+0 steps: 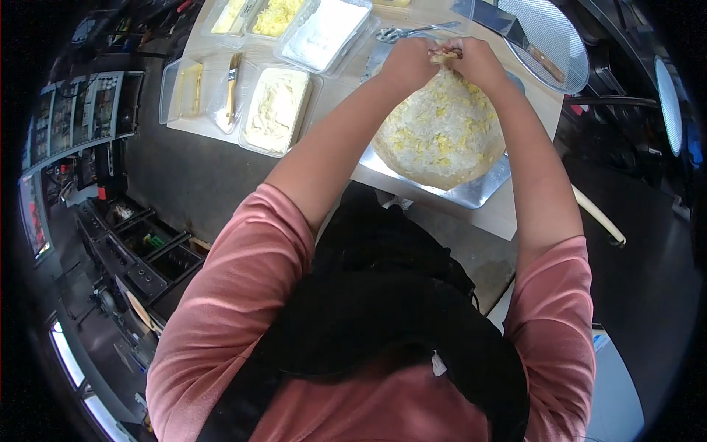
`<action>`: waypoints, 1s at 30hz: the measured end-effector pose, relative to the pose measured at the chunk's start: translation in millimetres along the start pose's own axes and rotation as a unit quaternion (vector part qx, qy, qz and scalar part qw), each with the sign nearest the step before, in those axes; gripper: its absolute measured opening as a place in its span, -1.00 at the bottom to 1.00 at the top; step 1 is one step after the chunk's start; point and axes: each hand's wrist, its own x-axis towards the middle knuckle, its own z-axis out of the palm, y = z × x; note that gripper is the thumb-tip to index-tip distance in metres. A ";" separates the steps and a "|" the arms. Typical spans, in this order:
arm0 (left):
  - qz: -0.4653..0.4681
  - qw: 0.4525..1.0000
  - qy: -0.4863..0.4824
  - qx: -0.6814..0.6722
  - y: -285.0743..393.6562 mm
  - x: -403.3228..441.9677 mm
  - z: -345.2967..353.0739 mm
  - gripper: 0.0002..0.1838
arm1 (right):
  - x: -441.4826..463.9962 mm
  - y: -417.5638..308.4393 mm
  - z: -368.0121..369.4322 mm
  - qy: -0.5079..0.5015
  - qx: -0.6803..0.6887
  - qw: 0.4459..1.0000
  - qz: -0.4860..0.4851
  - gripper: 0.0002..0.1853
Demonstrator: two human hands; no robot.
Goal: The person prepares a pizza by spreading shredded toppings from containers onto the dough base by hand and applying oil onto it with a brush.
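We bend both bare hands over a large round of pale dough (442, 132), which is flecked with yellow shreds and sits on a shiny metal tray (471, 193) near the table's close edge. Our left hand (412, 63) and our right hand (475, 62) meet at the far edge of the round, just beside each other. The fingers of both are bent inward and drawn together on a gathered bit of that edge; how tightly each fingertip presses, we cannot tell, since the backs of our hands hide part of them. Just beyond our left hand lies a metal spoon (392, 34). To the left, on the table (340, 96), we have a tub of creamy white spread (275, 110), a tub of white powder (324, 33) and, farther left, a tub of yellow shreds (277, 16). A brush (233, 88) with a pale wooden handle lies on clear plastic beside the creamy tub, and a clear container (189, 88) stands left of it. Beyond our right hand, a tool with a wooden handle (546, 64) lies across a round mesh sieve (571, 44).
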 end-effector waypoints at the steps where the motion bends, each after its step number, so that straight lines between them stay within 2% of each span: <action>1: 0.002 1.000 0.007 0.019 4.4 2.3 0.9 -0.64 | -1.0 2.4 2.2 0.014 0.025 1.000 0.001 -0.65; 4: -0.008 0.999 0.027 -0.015 0.0 11.1 17.4 -0.62 | 1.1 17.3 6.8 0.007 0.126 0.991 0.041 -0.62; 10: -0.064 0.996 -0.044 0.054 10.5 13.6 12.1 -0.70 | -5.7 44.4 5.2 0.021 0.260 0.965 0.010 -0.66; 13: -0.046 0.988 -0.059 0.133 14.8 10.4 5.6 -0.73 | -15.2 46.3 -4.5 0.026 0.136 0.989 0.052 -0.72; 19: 0.053 0.978 -0.057 0.193 21.5 11.1 -0.8 -0.69 | -42.3 35.8 -24.3 0.014 0.075 0.994 0.073 -0.72; 22: 0.067 0.969 -0.070 0.228 26.2 14.8 -1.5 -0.72 | -55.2 44.5 -27.2 0.062 0.107 0.990 0.069 -0.73; 25: 0.083 0.959 -0.059 0.264 27.4 19.0 -1.4 -0.76 | -64.9 51.4 -31.6 0.063 0.125 0.987 0.080 -0.73; 28: 0.139 0.949 -0.054 0.278 27.3 14.8 -7.3 -0.79 | -72.8 54.6 -33.9 0.053 0.121 0.989 0.064 -0.75; 30: 0.134 0.958 -0.046 0.249 32.3 8.7 -9.5 -0.79 | -78.8 55.1 -30.9 0.046 0.113 0.989 0.087 -0.77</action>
